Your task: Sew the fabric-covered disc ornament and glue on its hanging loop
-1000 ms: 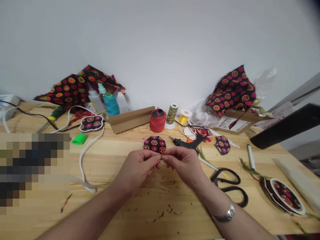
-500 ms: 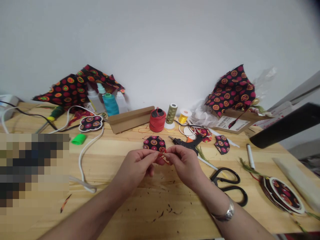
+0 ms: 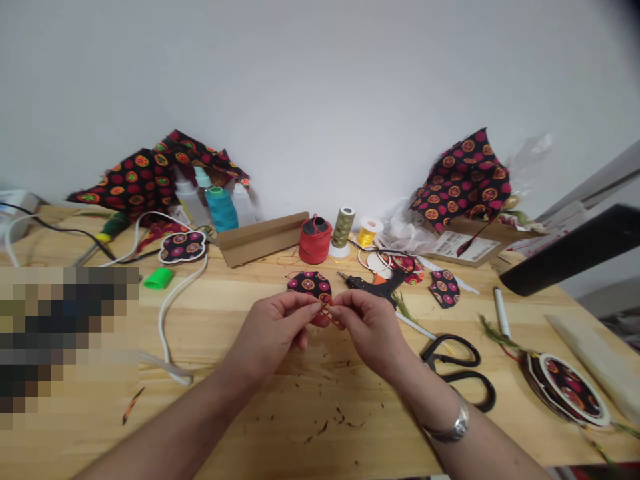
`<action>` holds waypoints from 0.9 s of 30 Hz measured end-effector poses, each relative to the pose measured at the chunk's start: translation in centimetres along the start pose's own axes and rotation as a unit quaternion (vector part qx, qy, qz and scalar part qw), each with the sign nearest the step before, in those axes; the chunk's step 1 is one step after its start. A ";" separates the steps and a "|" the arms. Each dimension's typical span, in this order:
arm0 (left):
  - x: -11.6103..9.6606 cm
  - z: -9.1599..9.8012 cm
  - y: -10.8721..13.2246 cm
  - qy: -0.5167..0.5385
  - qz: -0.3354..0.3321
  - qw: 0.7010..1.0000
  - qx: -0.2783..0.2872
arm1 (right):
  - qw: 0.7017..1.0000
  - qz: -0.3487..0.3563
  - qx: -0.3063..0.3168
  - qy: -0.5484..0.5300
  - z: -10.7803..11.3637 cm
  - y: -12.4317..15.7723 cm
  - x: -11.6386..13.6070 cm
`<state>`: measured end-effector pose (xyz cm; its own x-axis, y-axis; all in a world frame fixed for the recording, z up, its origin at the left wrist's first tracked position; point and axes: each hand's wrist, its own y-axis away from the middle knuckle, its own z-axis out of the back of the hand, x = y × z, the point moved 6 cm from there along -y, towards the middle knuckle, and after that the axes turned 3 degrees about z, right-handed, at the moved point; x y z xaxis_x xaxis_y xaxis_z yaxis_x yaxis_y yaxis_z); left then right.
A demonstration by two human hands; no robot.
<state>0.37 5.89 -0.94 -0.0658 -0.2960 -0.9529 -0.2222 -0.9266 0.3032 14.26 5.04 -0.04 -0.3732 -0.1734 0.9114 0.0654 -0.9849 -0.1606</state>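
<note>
Thread point(image 3: 328, 314) (red, mostly hidden) is pinched by left hand point(image 3: 273, 327) and right hand point(image 3: 370, 328).

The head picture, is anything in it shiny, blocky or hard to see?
Head view: silver bracelet glints; blocky squares cover the lower left; upper right corner darkens; red strand between the left hand and right hand looks tiny, unclear.

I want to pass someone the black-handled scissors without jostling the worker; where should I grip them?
Probably by the far loop of the scissors, coming from the right: both loops point that way, and this one lies fully exposed, while the right forearm partly covers the near loop.
</note>
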 end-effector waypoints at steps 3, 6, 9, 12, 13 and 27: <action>-0.1 0.0 0.0 0.002 -0.003 1.000 -0.003 | 1.000 0.001 0.000 0.005 0.0 0.0 0.1; -0.3 0.0 0.0 -0.001 -0.010 1.000 0.000 | 1.000 -0.002 -0.010 0.007 0.1 0.0 0.2; -0.2 -0.1 -0.1 0.002 -0.006 1.000 0.008 | 1.000 0.000 -0.015 -0.014 0.1 0.1 0.3; 0.1 -0.1 -0.1 0.013 0.002 1.000 0.013 | 0.999 0.003 -0.013 -0.038 0.0 0.1 0.3; 0.2 -0.1 -0.1 0.016 0.003 1.000 0.013 | 0.999 0.003 -0.013 -0.042 0.0 0.1 0.3; -2.1 -0.7 1.7 -0.248 -0.333 0.906 -0.079 | 0.989 -0.070 -0.018 -0.126 -0.1 -0.3 -0.4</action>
<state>0.77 4.75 1.59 -0.4059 0.4460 -0.7977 -0.2335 -0.8945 -0.3813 14.27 5.40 -0.45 -0.1338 -0.0342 0.9904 -0.0064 -0.9994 -0.0354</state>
